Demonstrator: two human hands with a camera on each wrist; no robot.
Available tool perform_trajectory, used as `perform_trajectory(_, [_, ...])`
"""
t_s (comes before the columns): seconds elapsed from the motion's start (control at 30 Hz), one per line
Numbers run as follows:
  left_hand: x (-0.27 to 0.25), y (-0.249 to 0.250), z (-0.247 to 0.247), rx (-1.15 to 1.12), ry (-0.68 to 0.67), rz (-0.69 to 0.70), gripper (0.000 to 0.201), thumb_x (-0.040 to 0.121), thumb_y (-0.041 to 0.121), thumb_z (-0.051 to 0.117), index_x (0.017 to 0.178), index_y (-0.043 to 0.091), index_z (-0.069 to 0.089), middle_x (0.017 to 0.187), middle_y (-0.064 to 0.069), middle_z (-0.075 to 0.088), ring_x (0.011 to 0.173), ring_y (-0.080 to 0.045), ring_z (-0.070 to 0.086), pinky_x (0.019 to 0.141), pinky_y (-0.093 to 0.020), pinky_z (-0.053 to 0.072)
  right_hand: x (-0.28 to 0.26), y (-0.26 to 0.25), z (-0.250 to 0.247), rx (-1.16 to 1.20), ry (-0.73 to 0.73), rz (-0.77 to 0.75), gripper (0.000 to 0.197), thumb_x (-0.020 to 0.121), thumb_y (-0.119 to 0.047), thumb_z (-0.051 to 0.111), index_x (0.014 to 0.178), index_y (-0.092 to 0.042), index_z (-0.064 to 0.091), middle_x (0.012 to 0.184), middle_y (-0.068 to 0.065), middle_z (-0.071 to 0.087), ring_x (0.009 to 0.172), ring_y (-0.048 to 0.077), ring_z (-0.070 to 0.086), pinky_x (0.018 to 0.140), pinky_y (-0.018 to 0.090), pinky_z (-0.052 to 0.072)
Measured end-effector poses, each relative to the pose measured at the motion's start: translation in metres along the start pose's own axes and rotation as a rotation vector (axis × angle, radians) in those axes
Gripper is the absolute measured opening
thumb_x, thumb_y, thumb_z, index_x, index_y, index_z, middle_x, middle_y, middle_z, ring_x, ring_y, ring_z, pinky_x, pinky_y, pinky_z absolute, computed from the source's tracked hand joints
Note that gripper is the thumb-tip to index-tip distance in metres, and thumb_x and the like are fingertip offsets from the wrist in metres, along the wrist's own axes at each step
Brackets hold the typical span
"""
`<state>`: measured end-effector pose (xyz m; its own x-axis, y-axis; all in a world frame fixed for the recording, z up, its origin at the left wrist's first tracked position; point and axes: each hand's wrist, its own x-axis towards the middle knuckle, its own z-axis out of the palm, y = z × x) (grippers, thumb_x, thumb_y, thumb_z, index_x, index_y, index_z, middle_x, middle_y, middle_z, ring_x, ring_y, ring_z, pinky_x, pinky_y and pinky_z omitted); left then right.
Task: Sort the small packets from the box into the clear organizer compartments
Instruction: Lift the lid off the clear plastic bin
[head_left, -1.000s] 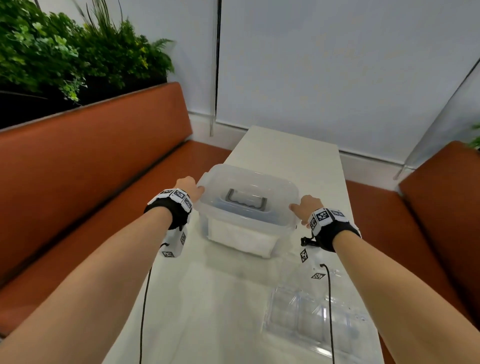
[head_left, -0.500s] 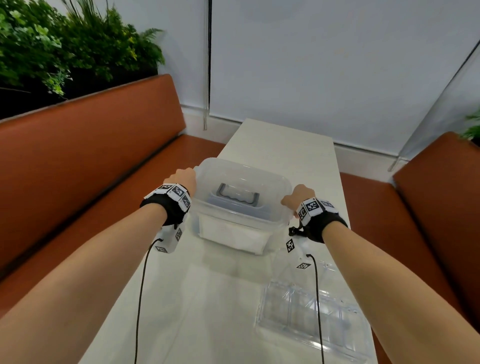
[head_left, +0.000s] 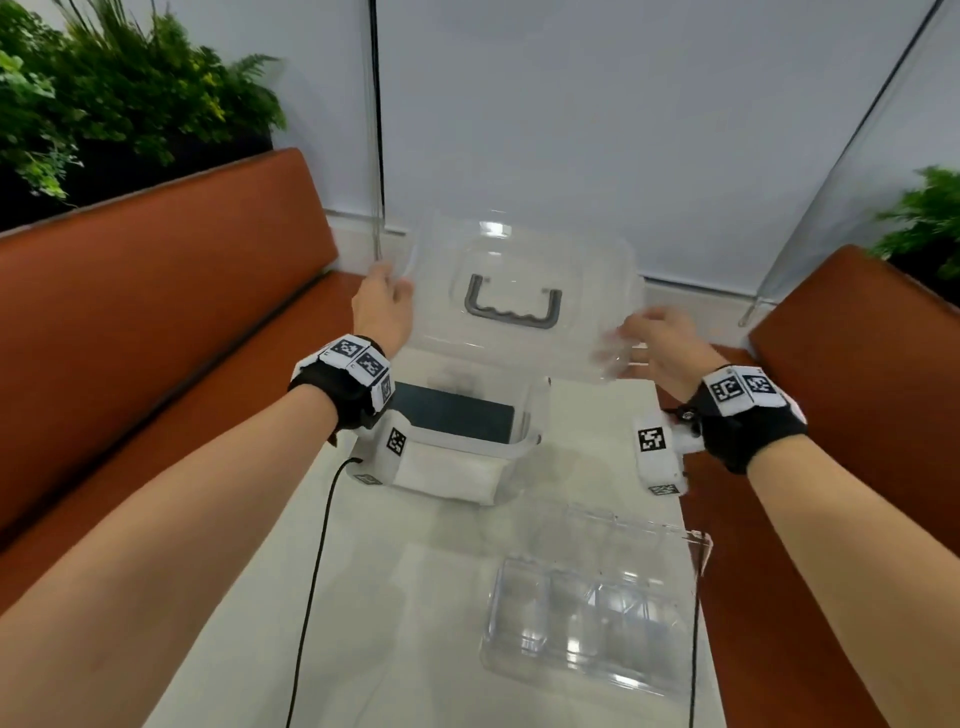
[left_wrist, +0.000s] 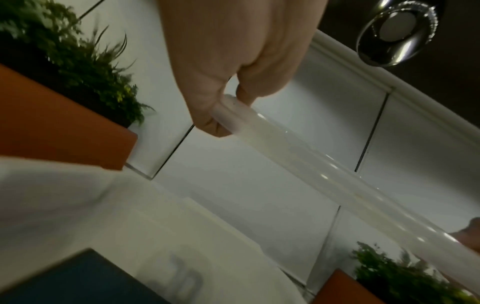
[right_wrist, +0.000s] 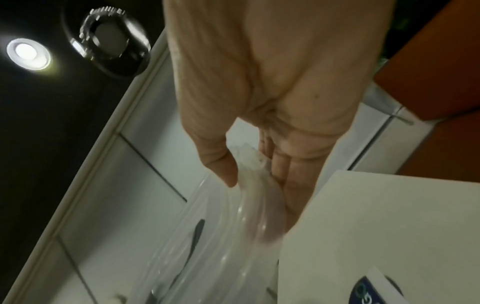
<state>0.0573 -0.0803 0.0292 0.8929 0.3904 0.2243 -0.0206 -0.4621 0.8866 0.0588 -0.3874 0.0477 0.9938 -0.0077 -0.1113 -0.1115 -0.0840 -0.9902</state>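
Observation:
Both hands hold the clear lid (head_left: 524, 291) with its grey handle (head_left: 512, 306) in the air, tilted up above the box (head_left: 467, 457). My left hand (head_left: 382, 306) pinches the lid's left rim (left_wrist: 259, 127) between thumb and fingers. My right hand (head_left: 660, 348) pinches the lid's right corner (right_wrist: 249, 185). The translucent box stands uncovered on the white table (head_left: 395, 597), with a dark flat item (head_left: 452, 415) showing inside; no small packets can be made out. The clear organizer (head_left: 587, 618), with its divided compartments, lies near the table's front right edge.
Orange benches (head_left: 156, 312) flank the narrow table on both sides. Green plants (head_left: 104, 98) stand behind the left bench and at the far right. Black cables (head_left: 311, 571) trail from both wristbands across the table. A pale wall lies beyond the table's far end.
The lid, which sat on the box with both hands at its sides, has come off and been raised and tilted up. Both hands rose with it.

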Motion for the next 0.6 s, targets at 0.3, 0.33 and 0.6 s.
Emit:
perform_trajectory(0.3, [-0.049,0.002,0.083,0.156,-0.574,0.074,0.058,0.094,0.044,0.057,0.140,0.010,0.046,0.134,-0.009,0.058,0.120,-0.025,0.055,0.099,-0.031,0.042,0.000,0.003,-0.115,-0.016,0.488,-0.097,0.025,0.079,0.004,0.052,0.102,-0.004,0.051,0.099,0.015,0.060,0.079,0.024,0.066,0.070,0.038,0.057])
perform_trajectory(0.33, [-0.056,-0.001,0.090,0.241,-0.631,0.088,0.060,0.093,0.047,0.057,0.140,0.010,0.046,0.134,-0.008,0.058,0.121,-0.024,0.054,0.099,-0.030,0.040,0.003,0.010,-0.124,-0.036,0.540,-0.057,0.031,0.077,0.003,0.052,0.106,-0.006,0.048,0.098,0.014,0.057,0.086,0.026,0.062,0.072,0.039,0.054])
perform_trajectory(0.6, [-0.088,-0.029,0.118,0.296,-0.725,0.030,0.047,0.094,0.032,0.060,0.130,0.004,0.052,0.121,-0.011,0.065,0.112,-0.022,0.059,0.099,-0.033,0.045,0.011,0.087,-0.141,-0.204,0.640,0.291,0.058,0.085,-0.003,0.056,0.137,0.007,0.032,0.131,0.025,0.051,0.118,0.038,0.053,0.099,0.047,0.045])
